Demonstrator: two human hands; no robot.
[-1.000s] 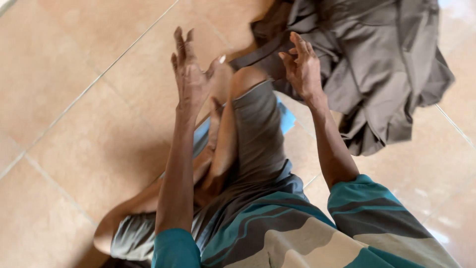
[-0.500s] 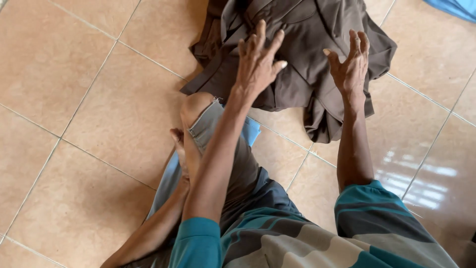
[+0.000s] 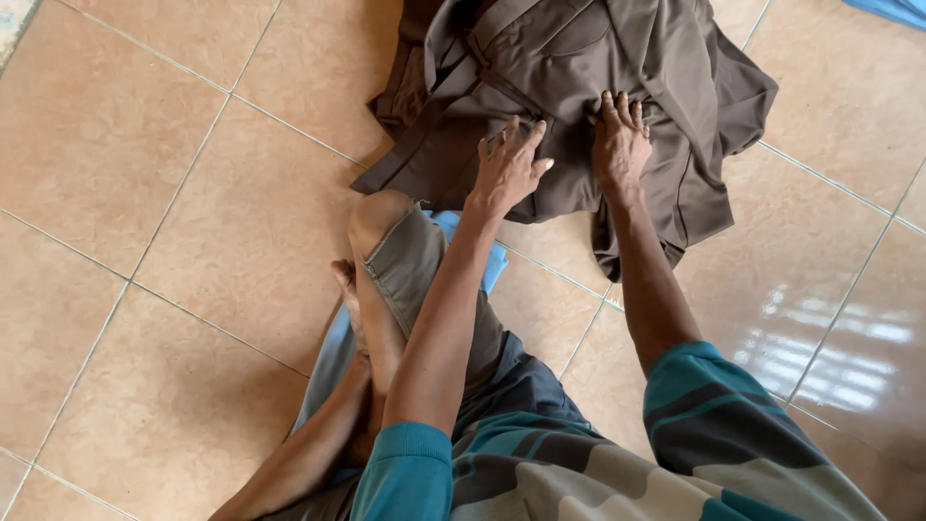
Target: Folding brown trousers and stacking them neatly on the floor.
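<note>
The tan tile floor point(image 3: 125, 193) fills most of the frame. At the top middle lies a brown garment point(image 3: 579, 77), bunched and crumpled, so smoothing it looks only just begun. The left hand point(image 3: 508, 169) and right hand point(image 3: 619, 143) both press flat on it, fingers spread, gripping nothing. The cloth's top edge is cut off. A blue cloth point(image 3: 473, 253) hides under the bent leg.

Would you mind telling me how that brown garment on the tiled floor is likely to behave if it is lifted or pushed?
The brown garment lies crumpled in soft folds, so it would probably droop and hang limp if lifted. Both the left hand and the right hand press flat on it, and it seems to give under them. On the glossy floor tiles it may slide and bunch when pushed.
</note>
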